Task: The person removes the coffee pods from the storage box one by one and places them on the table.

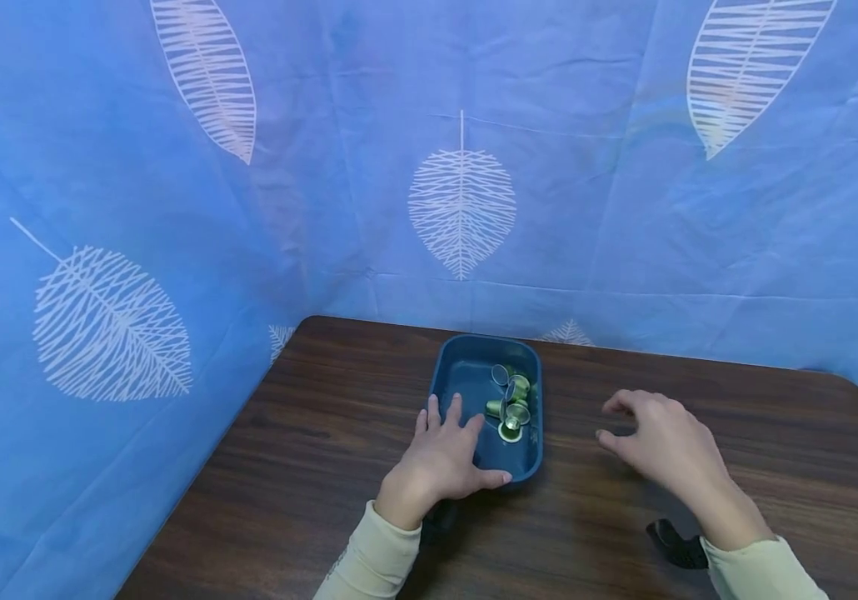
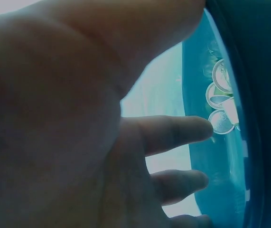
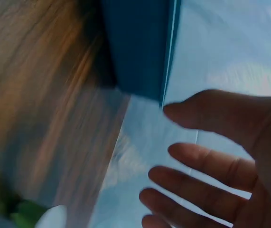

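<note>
Your L hand (image 1: 440,458) is spread wide at the tray's (image 1: 466,375) near-left rim, gripping nothing; can't tell how firmly it presses. R hand (image 1: 669,442), fingers loosely bent, holds nothing, well right of the tray. Green capsules (image 1: 517,388) are heaped in tray's R half. Prob. best: steady rim w/ L, pinch 1 capsule at a time w/ R, avoid tipping tray.
</note>
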A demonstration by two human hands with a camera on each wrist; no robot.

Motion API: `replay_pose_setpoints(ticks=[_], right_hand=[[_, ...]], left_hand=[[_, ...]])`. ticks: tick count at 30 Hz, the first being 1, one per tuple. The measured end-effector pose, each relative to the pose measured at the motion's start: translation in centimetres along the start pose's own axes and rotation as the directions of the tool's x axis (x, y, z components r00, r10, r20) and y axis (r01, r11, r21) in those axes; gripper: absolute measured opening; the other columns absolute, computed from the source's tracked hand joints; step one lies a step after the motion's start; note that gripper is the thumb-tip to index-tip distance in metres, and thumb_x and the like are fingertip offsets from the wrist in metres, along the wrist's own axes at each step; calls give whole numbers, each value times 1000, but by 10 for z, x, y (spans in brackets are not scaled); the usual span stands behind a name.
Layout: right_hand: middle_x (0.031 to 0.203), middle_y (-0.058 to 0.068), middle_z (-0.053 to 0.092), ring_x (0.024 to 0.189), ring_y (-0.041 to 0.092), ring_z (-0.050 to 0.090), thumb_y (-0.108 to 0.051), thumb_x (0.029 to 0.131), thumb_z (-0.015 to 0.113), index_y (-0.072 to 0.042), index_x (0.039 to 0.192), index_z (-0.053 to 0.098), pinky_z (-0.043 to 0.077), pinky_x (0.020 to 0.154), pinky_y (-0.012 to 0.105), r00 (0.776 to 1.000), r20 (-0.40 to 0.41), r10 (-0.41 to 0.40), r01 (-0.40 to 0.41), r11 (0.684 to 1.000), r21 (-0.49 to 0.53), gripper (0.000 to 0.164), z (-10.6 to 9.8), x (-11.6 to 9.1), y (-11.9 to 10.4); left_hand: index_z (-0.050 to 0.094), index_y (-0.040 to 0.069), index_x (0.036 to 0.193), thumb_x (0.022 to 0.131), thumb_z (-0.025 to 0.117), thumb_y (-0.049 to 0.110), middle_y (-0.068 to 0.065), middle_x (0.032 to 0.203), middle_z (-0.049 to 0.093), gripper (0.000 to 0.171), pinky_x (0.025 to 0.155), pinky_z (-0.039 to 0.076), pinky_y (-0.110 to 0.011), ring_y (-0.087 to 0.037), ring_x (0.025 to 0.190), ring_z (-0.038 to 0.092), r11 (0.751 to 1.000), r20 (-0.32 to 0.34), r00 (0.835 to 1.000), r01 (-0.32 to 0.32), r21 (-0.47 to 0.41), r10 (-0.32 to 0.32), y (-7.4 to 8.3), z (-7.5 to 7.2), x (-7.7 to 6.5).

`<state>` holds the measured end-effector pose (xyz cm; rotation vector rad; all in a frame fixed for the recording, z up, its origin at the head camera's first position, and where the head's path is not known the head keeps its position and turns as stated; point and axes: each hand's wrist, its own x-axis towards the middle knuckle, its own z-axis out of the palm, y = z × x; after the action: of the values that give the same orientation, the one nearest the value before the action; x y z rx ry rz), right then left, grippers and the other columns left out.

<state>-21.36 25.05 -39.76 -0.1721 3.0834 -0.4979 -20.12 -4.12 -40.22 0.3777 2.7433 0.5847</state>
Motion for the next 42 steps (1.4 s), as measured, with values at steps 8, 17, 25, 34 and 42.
replay_pose_setpoints(ticks=[8, 17, 25, 34, 42], right_hand=[[111, 7, 78, 97, 27, 73, -28, 86, 91, -13, 113, 78, 62, 71, 48, 968, 28, -250, 252, 963, -95, 34, 5, 17, -51], [95, 1, 71, 81, 17, 63, -23, 85, 89, -13, 106, 78, 58, 62, 34, 907, -7, -422, 410, 885, -220, 25, 25, 24, -68], [96, 2, 68, 79, 15, 61, -23, 85, 89, -13, 101, 78, 57, 61, 34, 906, -26, -423, 408, 886, -219, 22, 32, 25, -65], [99, 4, 67, 79, 14, 59, -22, 86, 89, -12, 101, 79, 61, 65, 35, 911, -50, -410, 397, 902, -172, 21, 38, 26, -63], [101, 5, 68, 83, 17, 62, -22, 86, 89, -11, 102, 79, 64, 70, 39, 904, -65, -422, 406, 897, -172, 21, 36, 31, -64]], left_hand=[[49, 18, 163, 92, 79, 59, -16, 179, 26, 87, 136, 16, -61, -49, 167, 10, 1000, -1, 1000, 13, 6, -13, -1, -1, 0], [49, 16, 163, 94, 77, 61, -18, 178, 28, 87, 136, 18, -60, -48, 167, 13, 999, 7, 1000, 9, 34, -9, -1, 5, -3], [47, 19, 164, 96, 71, 66, -15, 179, 26, 85, 136, 18, -57, -45, 168, 11, 996, 24, 1000, 2, 94, -4, -1, 8, -4], [47, 19, 164, 98, 66, 69, -16, 180, 22, 85, 136, 18, -58, -44, 169, 11, 994, -7, 999, -32, 104, 33, -10, 14, -5], [47, 18, 164, 98, 65, 70, -14, 182, 16, 86, 137, 15, -58, -44, 169, 8, 995, -12, 999, -29, 100, 30, -13, 11, 1]])
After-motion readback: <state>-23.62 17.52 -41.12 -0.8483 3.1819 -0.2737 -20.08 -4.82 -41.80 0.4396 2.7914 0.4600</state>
